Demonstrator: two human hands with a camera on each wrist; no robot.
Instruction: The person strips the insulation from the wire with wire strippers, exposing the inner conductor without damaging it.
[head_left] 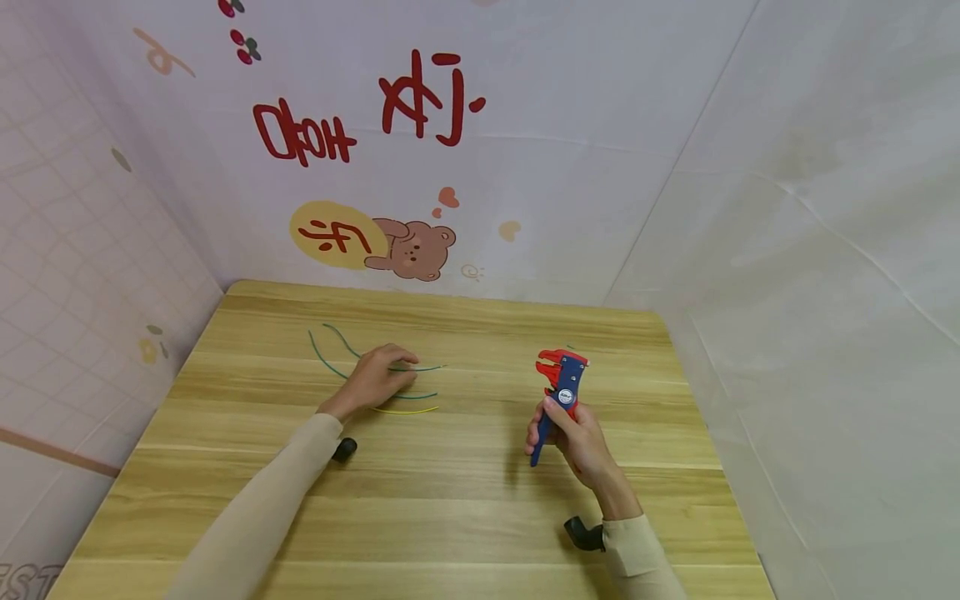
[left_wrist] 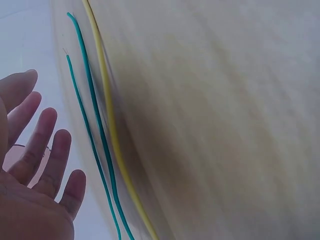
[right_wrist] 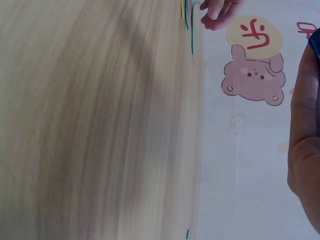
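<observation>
In the head view my left hand (head_left: 377,377) is over the wires at the left of the table, its fingers loosely bent with nothing held. Below it lie a green wire (head_left: 420,368) with a bare tip, a second green wire (head_left: 416,397) and a yellow wire (head_left: 408,412). The hand hides their middle parts. The left wrist view shows the fingers (left_wrist: 42,145) spread apart, beside the wires. My right hand (head_left: 583,442) grips a blue and red wire stripper (head_left: 572,375) by its handles, raised above the table, its red jaws toward the back.
A short green scrap (right_wrist: 187,234) lies near the back edge of the wooden table (head_left: 450,500). Behind stands a white wall sheet with a printed bear (head_left: 416,250); plain sheets hang at both sides. Black devices (head_left: 585,535) are on both wrists.
</observation>
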